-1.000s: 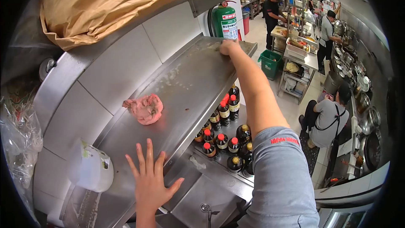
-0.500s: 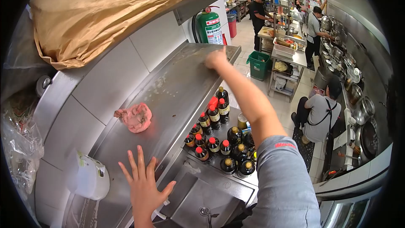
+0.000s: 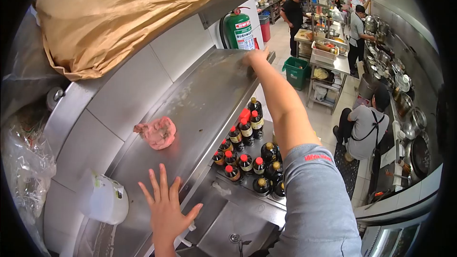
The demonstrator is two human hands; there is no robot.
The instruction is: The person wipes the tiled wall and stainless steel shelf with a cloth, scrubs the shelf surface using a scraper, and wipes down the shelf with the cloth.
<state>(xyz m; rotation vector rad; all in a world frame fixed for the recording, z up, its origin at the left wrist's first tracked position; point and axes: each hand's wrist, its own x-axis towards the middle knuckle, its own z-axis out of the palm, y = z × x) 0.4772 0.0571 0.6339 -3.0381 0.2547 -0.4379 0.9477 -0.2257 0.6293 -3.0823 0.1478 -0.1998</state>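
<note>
My left hand (image 3: 170, 209) is spread wide over the near edge of a stainless steel shelf (image 3: 190, 119), holding nothing. At the shelf's far end, my right hand (image 3: 257, 57) is closed and pressed down near the corner; whatever is under its fingers is hidden. A crumpled pink cloth (image 3: 159, 134) with dirty patches lies on the shelf beyond my left hand. Wet streaks and a small dark speck mark the metal. To the left, a cut white plastic jug (image 3: 105, 200) leans against the tiled wall.
Dark bottles (image 3: 245, 162) with red and yellow caps stand below the shelf, beside a steel sink (image 3: 228, 228). A large brown paper bundle (image 3: 128, 19) sits overhead. A green fire extinguisher (image 3: 240, 31) hangs past the shelf end. Another person (image 3: 364, 133) crouches at right; others work farther back.
My right hand has moved a little farther out toward the shelf's far corner. My left hand stays spread in about the same place, and the view has shifted slightly.
</note>
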